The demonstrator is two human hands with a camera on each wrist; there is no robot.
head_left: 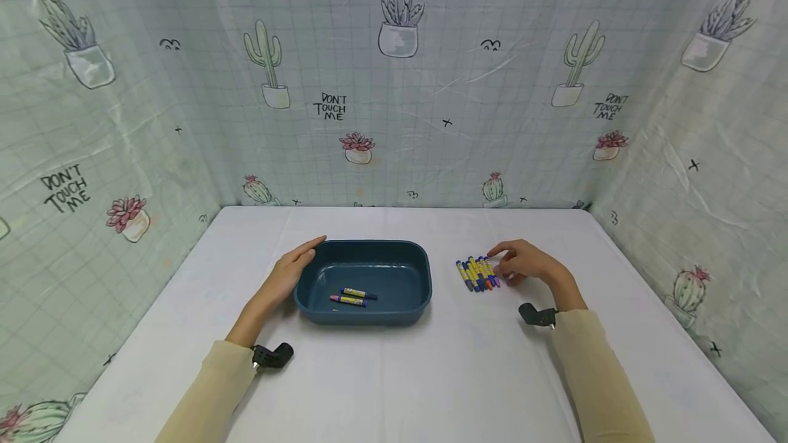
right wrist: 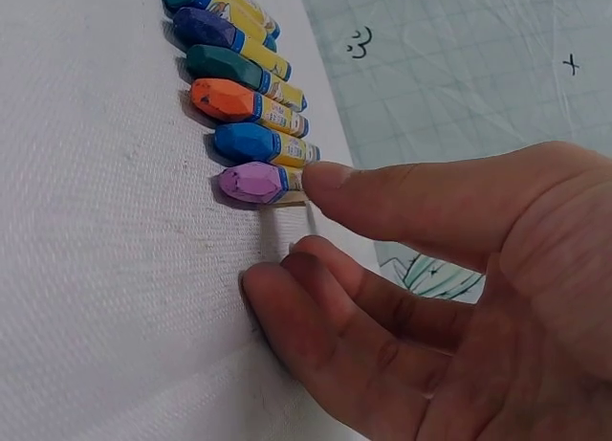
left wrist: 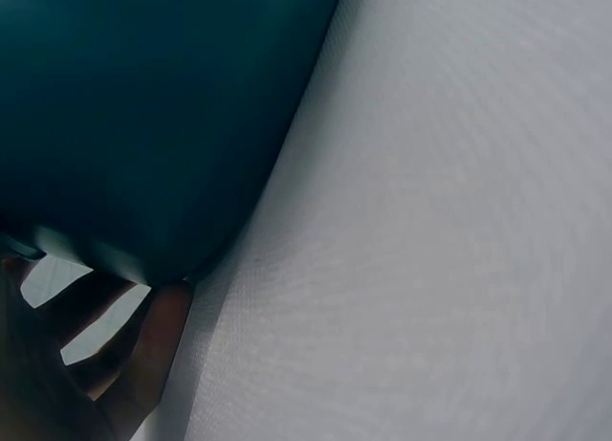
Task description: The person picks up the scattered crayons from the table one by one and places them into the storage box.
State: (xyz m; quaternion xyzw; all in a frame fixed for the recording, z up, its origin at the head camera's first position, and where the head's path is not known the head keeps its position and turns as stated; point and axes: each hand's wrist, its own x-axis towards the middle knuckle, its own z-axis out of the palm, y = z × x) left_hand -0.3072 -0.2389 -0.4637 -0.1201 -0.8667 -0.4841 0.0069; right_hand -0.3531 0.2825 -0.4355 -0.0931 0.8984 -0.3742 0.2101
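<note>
In the head view my left hand [head_left: 289, 272] holds the left end of a dark teal rectangular tub [head_left: 369, 318]. Its thumb lies at the rim and its fingers reach round the outside; the left wrist view has fingertips against the outer wall [left wrist: 143, 144]. Two crayons, one pink [head_left: 349, 300] and one dark [head_left: 359, 293], lie inside. My right hand [head_left: 523, 262] is at the right end of a row of crayons [head_left: 475, 273] on the table. Up close, its thumb overlaps the blunt end of a purple crayon [right wrist: 253, 183], with the other fingers bent below, apart from it.
Next to the purple crayon lie a blue [right wrist: 244, 144], an orange [right wrist: 225, 101] and several other crayons, tips toward me. A white cloth covers the table [head_left: 394, 374]. Patterned curtains [head_left: 431, 87] with cactus drawings stand behind it and on both sides.
</note>
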